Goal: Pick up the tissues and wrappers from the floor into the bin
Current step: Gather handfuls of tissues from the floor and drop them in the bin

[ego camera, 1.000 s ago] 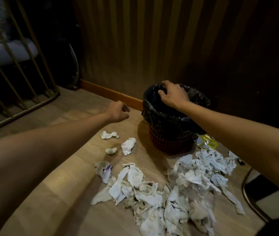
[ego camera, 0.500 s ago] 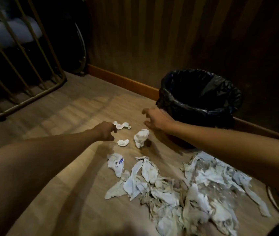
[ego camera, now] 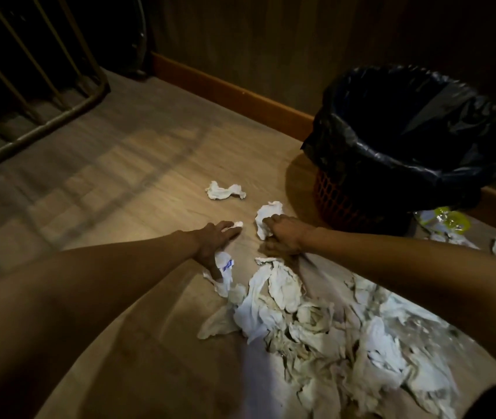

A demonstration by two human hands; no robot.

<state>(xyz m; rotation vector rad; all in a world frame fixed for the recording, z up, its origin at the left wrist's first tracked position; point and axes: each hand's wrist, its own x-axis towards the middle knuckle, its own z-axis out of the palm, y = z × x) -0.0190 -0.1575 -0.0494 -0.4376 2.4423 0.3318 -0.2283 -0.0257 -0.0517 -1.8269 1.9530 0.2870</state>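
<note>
Right hand (ego camera: 283, 234) gripping tissue (ego camera: 266, 214), bin (ego camera: 346, 204) beside

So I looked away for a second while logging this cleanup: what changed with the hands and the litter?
The right hand left the bin rim, dropped to the floor and closed on a crumpled tissue. The left hand lowered flat onto a small tissue scrap. The twisted tissue and big pile lie unmoved.
</note>
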